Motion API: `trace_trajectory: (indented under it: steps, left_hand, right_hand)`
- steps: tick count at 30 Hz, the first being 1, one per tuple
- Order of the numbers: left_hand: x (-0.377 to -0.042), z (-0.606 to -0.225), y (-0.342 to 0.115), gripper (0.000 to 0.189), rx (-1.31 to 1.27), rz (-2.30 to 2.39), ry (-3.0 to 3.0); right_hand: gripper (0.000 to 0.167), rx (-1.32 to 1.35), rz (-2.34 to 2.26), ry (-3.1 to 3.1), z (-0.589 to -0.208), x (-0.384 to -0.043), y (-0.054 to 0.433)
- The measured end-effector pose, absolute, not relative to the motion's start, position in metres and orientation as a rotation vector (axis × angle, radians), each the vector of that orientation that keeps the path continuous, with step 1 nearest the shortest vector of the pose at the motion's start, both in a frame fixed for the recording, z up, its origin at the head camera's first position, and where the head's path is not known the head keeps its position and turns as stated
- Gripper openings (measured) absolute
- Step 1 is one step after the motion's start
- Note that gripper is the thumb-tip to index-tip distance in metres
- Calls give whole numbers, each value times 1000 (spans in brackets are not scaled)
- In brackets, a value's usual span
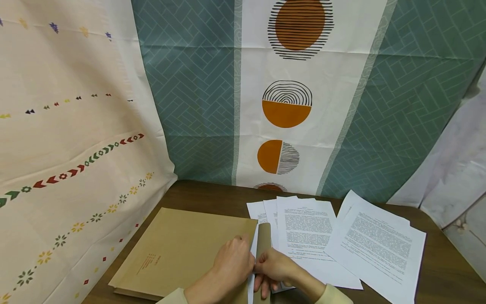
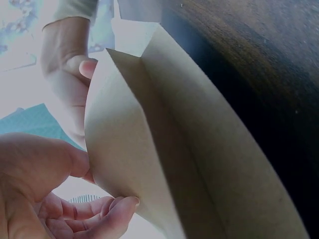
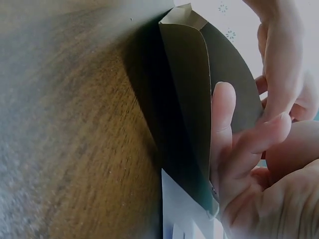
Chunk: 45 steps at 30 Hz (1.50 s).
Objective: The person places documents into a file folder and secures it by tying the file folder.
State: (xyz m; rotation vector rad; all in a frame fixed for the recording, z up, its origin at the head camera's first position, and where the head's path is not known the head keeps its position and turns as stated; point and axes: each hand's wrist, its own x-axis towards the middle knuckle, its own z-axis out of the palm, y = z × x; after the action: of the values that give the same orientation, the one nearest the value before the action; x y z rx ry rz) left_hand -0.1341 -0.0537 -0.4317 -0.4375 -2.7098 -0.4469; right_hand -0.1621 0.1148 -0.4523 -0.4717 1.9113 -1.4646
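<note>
A large brown paper envelope (image 1: 190,236) lies on the table at the left, with reddish print near its lower left corner. Its flap (image 1: 264,236) stands folded up along the right end, and a white strip (image 1: 252,280) shows beside it. My left hand (image 1: 233,261) pinches the envelope's end between thumb and fingers; the left wrist view shows this hand (image 2: 65,189) at the paper's bowed edge. The right hand (image 1: 277,268) holds the flap close by. In the right wrist view, some fingers (image 3: 223,114) of that hand lie along the brown paper.
Several printed sheets (image 1: 307,236) overlap on the table right of the envelope, and more printed sheets (image 1: 379,245) fan out farther right. The dark wooden table (image 1: 212,194) meets a patterned cloth (image 1: 197,105) at the back. Another patterned cloth (image 1: 68,147) hangs at the left.
</note>
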Motion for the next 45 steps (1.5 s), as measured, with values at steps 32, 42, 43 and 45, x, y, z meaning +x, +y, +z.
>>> trace_trajectory:
  steps: [32, 42, 43, 45]
  left_hand:
    - [-133, -431, -53, 13, -456, -446, -2710]
    - [-134, -432, -53, 13, -464, -429, -2707]
    - [-134, -432, -54, 13, -468, -433, -2710]
    - [-133, -432, -54, 13, -473, -439, -2716]
  right_hand:
    - [28, -514, -1447, 1997, -463, -158, 111]
    - [29, -500, -1476, 2028, -465, -159, 112]
    - [29, -494, -1478, 2027, -465, -159, 112]
    - [30, -474, -1487, 2022, -464, -159, 113]
